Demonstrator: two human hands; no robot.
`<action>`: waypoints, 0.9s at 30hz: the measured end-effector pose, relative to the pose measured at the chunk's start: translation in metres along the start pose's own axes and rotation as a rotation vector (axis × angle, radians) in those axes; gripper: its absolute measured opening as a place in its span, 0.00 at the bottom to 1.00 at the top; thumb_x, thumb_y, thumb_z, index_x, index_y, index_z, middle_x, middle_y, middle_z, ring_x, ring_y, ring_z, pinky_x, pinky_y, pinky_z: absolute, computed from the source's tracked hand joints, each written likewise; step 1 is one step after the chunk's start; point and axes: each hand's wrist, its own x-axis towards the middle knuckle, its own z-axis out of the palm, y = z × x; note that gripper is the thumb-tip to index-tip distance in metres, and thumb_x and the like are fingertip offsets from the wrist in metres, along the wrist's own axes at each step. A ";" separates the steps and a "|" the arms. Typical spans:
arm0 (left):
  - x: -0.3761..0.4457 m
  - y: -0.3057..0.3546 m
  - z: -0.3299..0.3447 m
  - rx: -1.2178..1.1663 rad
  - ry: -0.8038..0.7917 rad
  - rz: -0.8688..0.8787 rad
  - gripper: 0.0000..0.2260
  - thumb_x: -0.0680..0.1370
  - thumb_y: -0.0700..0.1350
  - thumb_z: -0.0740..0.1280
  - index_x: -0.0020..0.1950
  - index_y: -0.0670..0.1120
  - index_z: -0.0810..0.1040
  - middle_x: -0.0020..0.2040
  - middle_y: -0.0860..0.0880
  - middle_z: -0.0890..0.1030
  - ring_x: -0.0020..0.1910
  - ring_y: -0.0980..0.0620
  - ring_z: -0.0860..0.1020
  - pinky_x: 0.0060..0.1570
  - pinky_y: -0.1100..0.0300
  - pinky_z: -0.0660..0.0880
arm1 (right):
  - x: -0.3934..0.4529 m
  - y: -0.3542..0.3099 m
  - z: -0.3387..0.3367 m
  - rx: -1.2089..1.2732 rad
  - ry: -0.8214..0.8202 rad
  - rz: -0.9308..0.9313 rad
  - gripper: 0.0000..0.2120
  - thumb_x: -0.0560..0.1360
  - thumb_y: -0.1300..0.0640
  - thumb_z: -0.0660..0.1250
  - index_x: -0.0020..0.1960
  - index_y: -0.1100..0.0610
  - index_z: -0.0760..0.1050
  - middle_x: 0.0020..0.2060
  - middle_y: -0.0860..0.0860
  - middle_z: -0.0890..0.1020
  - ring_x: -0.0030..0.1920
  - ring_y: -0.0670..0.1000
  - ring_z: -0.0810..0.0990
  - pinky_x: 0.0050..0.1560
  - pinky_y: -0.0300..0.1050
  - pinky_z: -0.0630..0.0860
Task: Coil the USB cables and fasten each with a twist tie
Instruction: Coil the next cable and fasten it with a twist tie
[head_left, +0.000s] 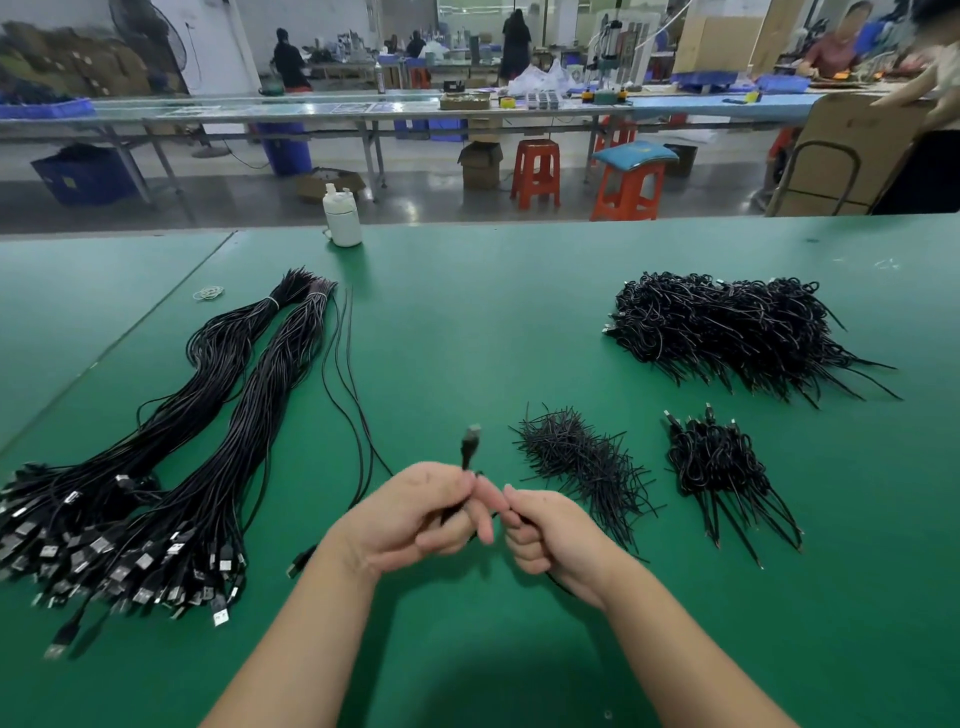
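Note:
My left hand (426, 514) pinches a black USB cable (470, 447) just below its small connector, which sticks up above my fingers. My right hand (545, 535) grips the same cable a little to the right, fingers curled round it. The cable trails away over the green table (467, 322) toward the upper left. Two bundles of uncoiled black USB cables (171, 467) lie on the left. A heap of black twist ties (576, 462) lies just right of my hands. A small pile of coiled cables (717, 467) sits further right, a large pile (727, 332) behind it.
A white bottle (343, 215) stands at the table's far edge. Rubber bands (209, 293) lie at the back left. Beyond the table are orange stools (537, 171), long workbenches and several people at work.

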 end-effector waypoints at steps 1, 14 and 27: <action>-0.003 0.002 -0.003 0.147 -0.073 -0.076 0.16 0.84 0.42 0.55 0.55 0.34 0.79 0.39 0.44 0.85 0.20 0.59 0.66 0.24 0.65 0.60 | 0.000 -0.002 -0.002 0.009 0.023 0.000 0.19 0.83 0.50 0.57 0.35 0.53 0.68 0.26 0.48 0.58 0.26 0.48 0.52 0.24 0.39 0.52; 0.029 -0.023 0.016 -0.369 0.575 0.167 0.18 0.81 0.46 0.57 0.63 0.33 0.73 0.58 0.36 0.82 0.57 0.42 0.82 0.48 0.56 0.81 | -0.010 -0.013 0.018 -0.651 0.133 -0.204 0.16 0.83 0.57 0.57 0.39 0.53 0.74 0.24 0.47 0.72 0.23 0.42 0.67 0.28 0.38 0.66; 0.029 -0.014 0.033 -0.283 0.455 0.121 0.14 0.79 0.49 0.60 0.39 0.44 0.79 0.39 0.38 0.80 0.27 0.48 0.71 0.29 0.56 0.65 | -0.015 -0.005 0.023 -0.019 0.092 -0.227 0.15 0.79 0.65 0.66 0.65 0.59 0.75 0.42 0.51 0.83 0.46 0.50 0.81 0.58 0.53 0.78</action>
